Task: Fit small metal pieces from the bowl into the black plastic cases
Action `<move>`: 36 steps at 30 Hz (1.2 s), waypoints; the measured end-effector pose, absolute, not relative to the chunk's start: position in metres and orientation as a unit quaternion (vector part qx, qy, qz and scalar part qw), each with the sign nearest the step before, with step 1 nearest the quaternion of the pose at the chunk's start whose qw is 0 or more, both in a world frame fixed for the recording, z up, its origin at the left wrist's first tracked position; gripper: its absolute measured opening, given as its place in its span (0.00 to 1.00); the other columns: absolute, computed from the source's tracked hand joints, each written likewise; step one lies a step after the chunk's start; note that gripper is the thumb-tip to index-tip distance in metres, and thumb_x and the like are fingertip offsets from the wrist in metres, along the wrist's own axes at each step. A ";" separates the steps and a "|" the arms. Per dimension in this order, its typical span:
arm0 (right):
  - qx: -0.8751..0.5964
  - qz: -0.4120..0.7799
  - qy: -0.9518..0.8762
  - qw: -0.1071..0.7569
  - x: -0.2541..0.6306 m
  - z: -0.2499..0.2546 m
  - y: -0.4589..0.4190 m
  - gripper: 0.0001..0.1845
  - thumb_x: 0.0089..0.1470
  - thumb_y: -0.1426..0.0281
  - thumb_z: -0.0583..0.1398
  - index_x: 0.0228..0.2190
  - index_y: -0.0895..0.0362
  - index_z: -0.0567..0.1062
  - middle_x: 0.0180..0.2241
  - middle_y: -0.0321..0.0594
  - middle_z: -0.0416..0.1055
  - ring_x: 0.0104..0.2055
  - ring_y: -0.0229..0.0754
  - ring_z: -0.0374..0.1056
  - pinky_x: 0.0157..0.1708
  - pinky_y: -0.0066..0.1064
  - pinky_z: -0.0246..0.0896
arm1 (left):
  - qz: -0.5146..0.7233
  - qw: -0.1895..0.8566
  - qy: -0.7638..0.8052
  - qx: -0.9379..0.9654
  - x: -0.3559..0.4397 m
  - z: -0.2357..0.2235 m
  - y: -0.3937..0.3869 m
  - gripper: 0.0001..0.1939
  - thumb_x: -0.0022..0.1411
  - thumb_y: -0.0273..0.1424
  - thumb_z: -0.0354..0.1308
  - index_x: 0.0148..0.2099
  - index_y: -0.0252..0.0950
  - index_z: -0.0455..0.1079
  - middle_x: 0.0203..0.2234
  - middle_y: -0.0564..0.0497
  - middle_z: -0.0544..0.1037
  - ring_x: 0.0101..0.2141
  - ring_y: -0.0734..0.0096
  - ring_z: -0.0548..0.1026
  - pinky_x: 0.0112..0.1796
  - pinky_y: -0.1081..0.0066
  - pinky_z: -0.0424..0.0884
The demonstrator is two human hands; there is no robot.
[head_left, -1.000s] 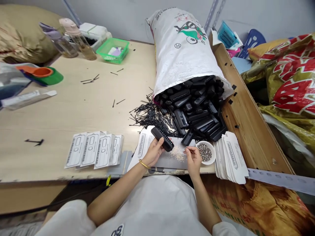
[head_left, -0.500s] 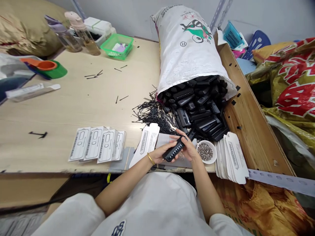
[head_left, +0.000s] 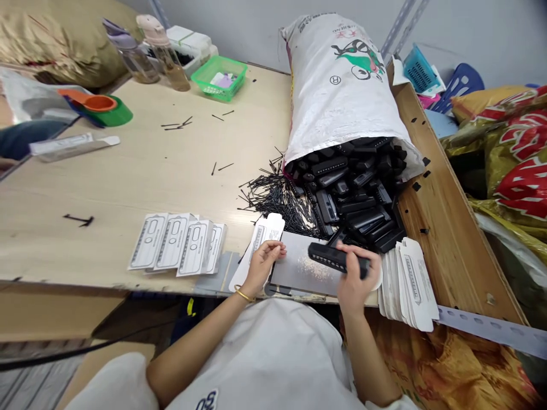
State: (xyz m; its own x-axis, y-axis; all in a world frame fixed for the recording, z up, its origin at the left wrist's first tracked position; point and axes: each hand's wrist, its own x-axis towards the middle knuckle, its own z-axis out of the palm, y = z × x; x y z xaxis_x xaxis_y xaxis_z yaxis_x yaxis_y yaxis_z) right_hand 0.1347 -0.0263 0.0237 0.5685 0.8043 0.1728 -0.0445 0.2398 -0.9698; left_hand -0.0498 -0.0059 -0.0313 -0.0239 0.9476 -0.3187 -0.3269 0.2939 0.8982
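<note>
My right hand grips a long black plastic casing with a row of slots along its side. It is held above a grey mat strewn with small pale bits. My left hand is over the flat white printed cartons, its thumb and fingertips drawn together; whether anything is between them I cannot make out. Behind the mat lie many similar black casings, spilling from a white sack, beside a heap of thin black pins. The screw bowl is mostly hidden behind my right hand.
Several folded-up white boxes stand at left. A stack of flat cartons leans by the wooden side board on the right. Farther back are a green basket, bottles and coloured scoops.
My hands have separated. My right hand has moved right with the black casing, while my left let go of it and moved left to the flat cartons. The view has shifted slightly.
</note>
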 end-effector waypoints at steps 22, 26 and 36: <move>-0.474 0.542 -0.234 0.653 0.132 0.002 -0.012 0.17 0.49 0.57 0.60 0.31 0.52 0.58 0.26 0.29 0.70 0.30 0.41 0.72 0.42 0.46 0.67 | 0.458 0.728 0.410 0.304 -0.031 -0.003 -0.014 0.18 0.55 0.45 0.61 0.38 0.34 0.71 0.36 0.47 0.76 0.37 0.69 0.75 0.39 0.68 0.73; -0.525 0.556 -0.290 0.575 0.137 -0.006 -0.005 0.16 0.50 0.57 0.60 0.30 0.53 0.60 0.25 0.32 0.70 0.28 0.41 0.71 0.36 0.41 0.68 | 0.413 0.623 0.494 0.445 -0.041 -0.012 -0.005 0.16 0.61 0.43 0.53 0.40 0.35 0.70 0.37 0.46 0.75 0.39 0.65 0.73 0.43 0.63 0.70; -0.578 0.214 -0.763 0.193 0.070 -0.024 0.062 0.14 0.52 0.74 0.60 0.42 0.57 0.71 0.46 0.50 0.67 0.50 0.50 0.61 0.49 0.42 0.58 | 0.127 0.200 0.713 0.660 -0.104 -0.053 0.016 0.31 0.54 0.35 0.62 0.58 0.30 0.60 0.42 0.37 0.68 0.44 0.49 0.68 0.43 0.57 0.65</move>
State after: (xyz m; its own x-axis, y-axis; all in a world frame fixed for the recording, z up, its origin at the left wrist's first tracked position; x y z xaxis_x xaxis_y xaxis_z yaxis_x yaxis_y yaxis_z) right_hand 0.0696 0.0617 -0.0240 -0.2565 0.9654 0.0478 0.7998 0.2398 -0.5503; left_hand -0.1040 0.0157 -0.0531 -0.0494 0.9919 -0.1169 0.8905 0.0967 0.4445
